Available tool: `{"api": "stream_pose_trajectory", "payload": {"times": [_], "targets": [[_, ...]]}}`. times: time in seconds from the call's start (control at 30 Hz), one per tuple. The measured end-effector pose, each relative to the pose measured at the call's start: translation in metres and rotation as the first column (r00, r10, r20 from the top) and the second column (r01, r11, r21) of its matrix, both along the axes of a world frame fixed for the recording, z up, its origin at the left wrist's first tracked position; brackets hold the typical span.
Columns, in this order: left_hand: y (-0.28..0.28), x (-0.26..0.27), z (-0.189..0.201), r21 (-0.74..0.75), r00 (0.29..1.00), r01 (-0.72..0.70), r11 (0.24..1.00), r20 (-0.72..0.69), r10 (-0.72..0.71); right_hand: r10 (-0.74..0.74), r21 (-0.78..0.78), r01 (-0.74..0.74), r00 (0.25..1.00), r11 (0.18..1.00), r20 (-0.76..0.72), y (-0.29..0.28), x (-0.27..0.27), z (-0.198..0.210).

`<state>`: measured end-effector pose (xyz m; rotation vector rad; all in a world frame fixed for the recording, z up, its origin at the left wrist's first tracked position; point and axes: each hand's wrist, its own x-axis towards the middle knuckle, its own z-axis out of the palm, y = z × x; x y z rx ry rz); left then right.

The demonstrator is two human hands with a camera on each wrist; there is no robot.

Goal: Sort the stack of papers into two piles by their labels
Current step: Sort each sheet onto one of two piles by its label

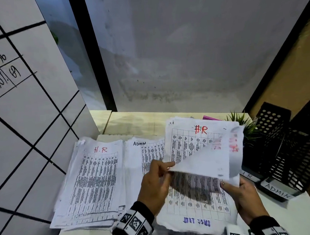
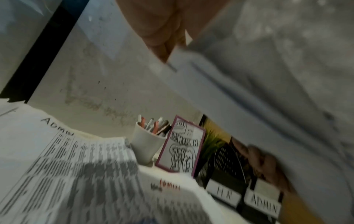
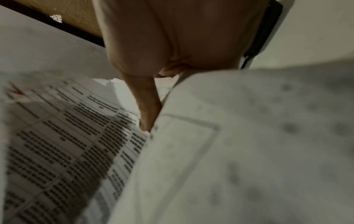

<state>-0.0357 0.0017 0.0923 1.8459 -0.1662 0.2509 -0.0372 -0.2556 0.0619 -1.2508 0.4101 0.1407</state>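
An H.R pile (image 1: 92, 179) lies at the left and an ADMIN pile (image 1: 143, 154) beside it. The unsorted stack (image 1: 197, 203) sits at the front right. Above it, a sheet marked HR in red (image 1: 186, 140) is lifted, and another sheet (image 1: 206, 161) curls over it, blank back up. My left hand (image 1: 171, 168) pinches the curled sheet's corner. My right hand (image 1: 227, 185) grips the lifted sheets' lower right edge, thumb on top. In the left wrist view the fingers (image 2: 162, 37) hold the blurred sheet (image 2: 268, 91). In the right wrist view a finger (image 3: 147, 109) lies between two sheets.
Two black mesh trays labelled HR (image 2: 222, 194) and ADMIN (image 1: 278, 191) stand at the right. A small green plant (image 1: 241, 123), a white cup of pens (image 2: 145, 145) and a purple-framed card (image 2: 182, 145) stand behind the stack. Walls close the left and back.
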Motion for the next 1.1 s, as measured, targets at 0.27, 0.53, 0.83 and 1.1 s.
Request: {"api": "stream_pose_trajectory", "payload": {"times": [0.27, 0.53, 0.83, 1.1], "targets": [[0.028, 0.017, 0.042, -0.174, 0.967, -0.255, 0.951, -0.025, 0.254, -0.138, 0.061, 0.141, 0.989, 0.988, -0.061, -0.009, -0.001, -0.009], [0.109, 0.046, -0.002, -0.131, 0.831, -0.424, 0.896, -0.449, 0.328, -0.273, 0.071, 0.281, 0.956, 0.957, -0.106, -0.044, -0.011, -0.012], [0.093, 0.067, -0.087, 0.161, 0.733, -0.364, 0.917, -0.558, 0.389, -0.289, 0.063, 0.296, 0.952, 0.953, -0.102, -0.042, -0.017, -0.006], [0.079, 0.073, -0.088, 0.302, 0.744, -0.341, 0.89, -0.492, 0.452, -0.199, 0.007, 0.2, 0.978, 0.98, -0.058, -0.034, -0.015, -0.005]]}}
